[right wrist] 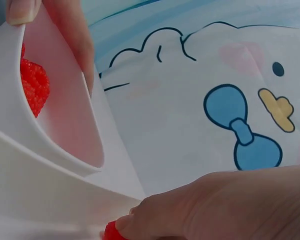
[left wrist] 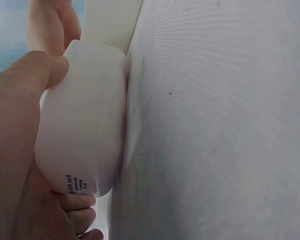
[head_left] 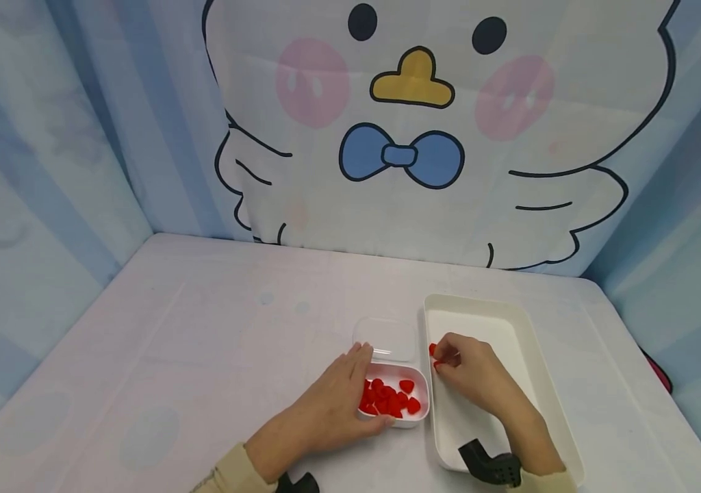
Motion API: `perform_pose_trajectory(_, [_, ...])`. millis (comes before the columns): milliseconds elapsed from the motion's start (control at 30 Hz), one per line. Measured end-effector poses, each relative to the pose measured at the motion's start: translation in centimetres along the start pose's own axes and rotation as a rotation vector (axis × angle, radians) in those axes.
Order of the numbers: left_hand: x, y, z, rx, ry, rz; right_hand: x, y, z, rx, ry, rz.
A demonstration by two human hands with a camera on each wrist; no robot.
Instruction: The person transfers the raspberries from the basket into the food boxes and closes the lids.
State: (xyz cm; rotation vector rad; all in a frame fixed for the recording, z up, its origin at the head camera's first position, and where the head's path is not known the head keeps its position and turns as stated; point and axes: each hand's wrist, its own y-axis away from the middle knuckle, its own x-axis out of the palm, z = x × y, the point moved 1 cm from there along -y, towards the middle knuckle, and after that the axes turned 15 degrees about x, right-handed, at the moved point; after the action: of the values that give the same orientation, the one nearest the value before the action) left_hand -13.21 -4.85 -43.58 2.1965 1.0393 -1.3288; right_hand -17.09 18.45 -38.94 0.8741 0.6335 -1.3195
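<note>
A small white plastic box (head_left: 422, 390) holds several red raspberries (head_left: 385, 397), the pink-tinged inside wall showing around them. My left hand (head_left: 328, 404) grips this box from the left, thumb at its near side and fingers along the far side; the left wrist view shows small dark print on the box wall (left wrist: 85, 110). Over the left edge of a shallow white tray (head_left: 480, 311), my right hand (head_left: 476, 373) pinches a raspberry (right wrist: 113, 231) between thumb and fingertips. Another bit of red (head_left: 432, 349) shows beside those fingertips, against the tray's left wall.
Just behind the box lies a clear plastic lid (head_left: 385, 335). The tray stands directly to the right of the box, under my right forearm. A pale cloth covers the table (head_left: 202, 329), and printed curtains (head_left: 387, 212) close off the back and both sides.
</note>
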Motion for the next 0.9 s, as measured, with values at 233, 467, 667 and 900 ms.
perform_pose_trajectory(233, [-0.1, 0.0, 0.0, -0.006, 0.000, -0.001, -1.0, 0.5, 0.6, -0.029, -0.052, 0.015])
perform_pose_trajectory(467, [-0.1, 0.1, 0.0, -0.011, 0.001, 0.010, -1.3, 1.1, 1.2, -0.024, -0.074, 0.021])
perform_pose_trajectory(667, [-0.1, 0.1, 0.0, -0.012, 0.003, 0.008, -1.4, 1.6, 1.9, -0.045, -0.065, 0.014])
perform_pose_trajectory(900, [-0.2, 0.1, -0.1, -0.008, 0.017, 0.004, -1.2, 2.0, 2.6, -0.090, -0.094, 0.013])
